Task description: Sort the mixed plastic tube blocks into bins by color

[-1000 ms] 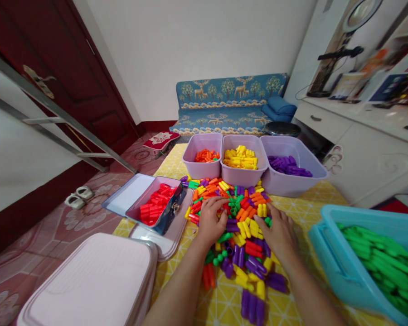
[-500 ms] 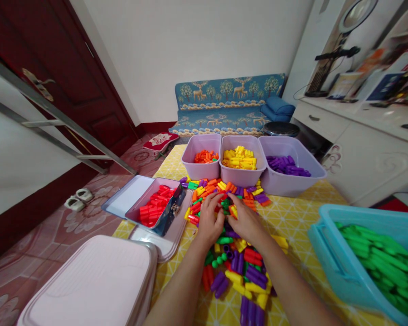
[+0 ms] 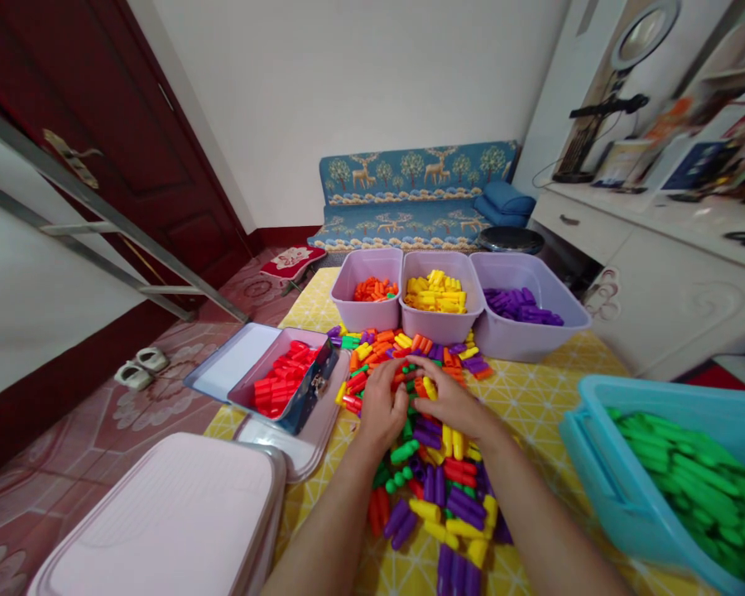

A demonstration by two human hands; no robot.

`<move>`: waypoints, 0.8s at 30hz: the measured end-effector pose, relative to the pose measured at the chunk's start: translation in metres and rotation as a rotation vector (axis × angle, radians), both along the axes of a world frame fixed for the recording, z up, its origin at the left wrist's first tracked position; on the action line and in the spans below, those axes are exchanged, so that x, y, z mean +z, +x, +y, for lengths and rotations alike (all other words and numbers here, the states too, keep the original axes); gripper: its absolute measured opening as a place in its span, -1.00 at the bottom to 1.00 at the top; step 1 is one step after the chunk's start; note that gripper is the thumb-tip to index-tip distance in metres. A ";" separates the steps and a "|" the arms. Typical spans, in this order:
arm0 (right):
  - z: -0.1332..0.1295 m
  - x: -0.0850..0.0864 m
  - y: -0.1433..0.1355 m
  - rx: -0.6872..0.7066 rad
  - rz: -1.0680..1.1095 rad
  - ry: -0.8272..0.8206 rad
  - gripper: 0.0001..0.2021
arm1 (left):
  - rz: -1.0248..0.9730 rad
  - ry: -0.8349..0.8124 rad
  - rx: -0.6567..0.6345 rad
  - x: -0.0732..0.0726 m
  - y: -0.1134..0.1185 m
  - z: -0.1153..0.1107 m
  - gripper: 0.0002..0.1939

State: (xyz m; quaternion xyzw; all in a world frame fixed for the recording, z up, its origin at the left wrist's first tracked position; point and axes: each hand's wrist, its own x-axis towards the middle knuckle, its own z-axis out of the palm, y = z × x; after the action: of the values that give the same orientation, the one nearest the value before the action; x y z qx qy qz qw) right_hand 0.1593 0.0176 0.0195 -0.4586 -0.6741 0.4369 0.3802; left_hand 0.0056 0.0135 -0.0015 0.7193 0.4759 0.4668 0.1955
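Note:
Mixed coloured plastic pieces point(image 3: 428, 434) lie in a long pile on the yellow patterned cloth point(image 3: 534, 430). Over the pile's upper middle, my left hand point(image 3: 382, 406) curls its fingers inward among the pieces; what they hold, if anything, is hidden. My right hand point(image 3: 450, 401) is beside it, fingers bent and apart, with yellow and orange pieces close under its palm. Behind the pile stand lilac bins of orange pieces point(image 3: 374, 290), yellow pieces point(image 3: 435, 292) and purple pieces point(image 3: 521, 306). Red pieces point(image 3: 285, 377) fill an open box at the left; green pieces point(image 3: 689, 480) lie in a turquoise bin point(image 3: 621, 488).
Pale pink lids point(image 3: 161, 513) are stacked at the front left. A grey metal ladder point(image 3: 105, 215) leans near the dark red door point(image 3: 117, 124). Beyond the table are a blue patterned sofa point(image 3: 403, 203), a red stool point(image 3: 293, 261) and a white cabinet point(image 3: 676, 273).
My right hand has shifted slightly, and yellow pieces below it now show more fully. My left hand stays in nearly the same place. The camera view has moved a little.

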 end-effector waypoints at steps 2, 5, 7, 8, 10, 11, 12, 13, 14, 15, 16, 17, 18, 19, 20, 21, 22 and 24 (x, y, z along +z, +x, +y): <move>0.001 -0.005 -0.003 -0.093 -0.064 0.094 -0.39 | 0.005 -0.008 0.001 -0.001 0.000 0.000 -0.54; 0.003 -0.012 -0.006 -0.242 -0.207 0.151 -0.47 | -0.014 -0.025 0.002 -0.003 0.001 -0.001 -0.54; 0.004 -0.012 -0.008 -0.247 -0.264 0.131 -0.44 | -0.020 -0.020 0.017 -0.002 0.001 -0.002 -0.55; 0.005 -0.012 -0.008 -0.224 -0.270 0.117 -0.41 | -0.016 -0.013 0.027 -0.001 0.001 -0.002 -0.56; 0.008 -0.011 -0.008 -0.166 -0.234 0.090 -0.36 | 0.006 -0.005 0.038 0.000 0.001 -0.003 -0.56; 0.009 -0.010 -0.007 -0.139 -0.200 0.074 -0.37 | 0.022 -0.009 0.037 0.001 0.001 -0.003 -0.55; 0.010 -0.010 -0.006 -0.113 -0.164 0.056 -0.39 | 0.039 -0.019 0.031 0.001 0.001 -0.003 -0.52; 0.010 -0.009 -0.005 -0.089 -0.130 0.041 -0.42 | 0.055 -0.031 0.021 0.001 0.001 -0.003 -0.50; 0.010 -0.009 -0.004 -0.068 -0.100 0.031 -0.45 | 0.066 -0.042 0.009 0.001 0.000 -0.003 -0.48; 0.010 -0.009 -0.003 -0.053 -0.076 0.028 -0.47 | 0.069 -0.050 -0.003 0.000 0.000 -0.002 -0.46; 0.009 -0.009 -0.001 -0.045 -0.051 0.028 -0.48 | 0.063 -0.052 -0.018 -0.001 -0.001 -0.002 -0.44; 0.007 -0.009 0.000 -0.038 -0.019 0.026 -0.47 | 0.044 -0.049 -0.034 -0.001 -0.001 -0.002 -0.42; 0.004 -0.009 0.001 -0.028 0.021 0.018 -0.44 | 0.012 -0.043 -0.052 -0.002 -0.002 -0.001 -0.41; 0.002 -0.009 0.002 -0.014 0.067 0.001 -0.42 | -0.029 -0.035 -0.073 -0.002 -0.002 -0.001 -0.40; -0.001 -0.009 0.003 0.004 0.115 -0.020 -0.40 | -0.078 -0.026 -0.092 -0.001 -0.002 -0.001 -0.40; -0.004 -0.008 0.003 0.020 0.165 -0.038 -0.40 | -0.128 -0.017 -0.109 -0.001 -0.003 -0.001 -0.42; -0.007 -0.008 0.002 0.031 0.207 -0.044 -0.40 | -0.175 -0.008 -0.121 0.000 -0.003 -0.001 -0.45; -0.011 -0.006 0.002 0.021 0.243 -0.003 -0.42 | -0.249 0.009 -0.130 0.002 -0.003 -0.001 -0.55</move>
State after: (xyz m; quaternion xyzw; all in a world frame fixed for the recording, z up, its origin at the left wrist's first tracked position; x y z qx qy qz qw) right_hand 0.1609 0.0063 0.0136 -0.3956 -0.6271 0.4944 0.4537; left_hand 0.0031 0.0122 0.0009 0.6859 0.3984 0.5409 0.2798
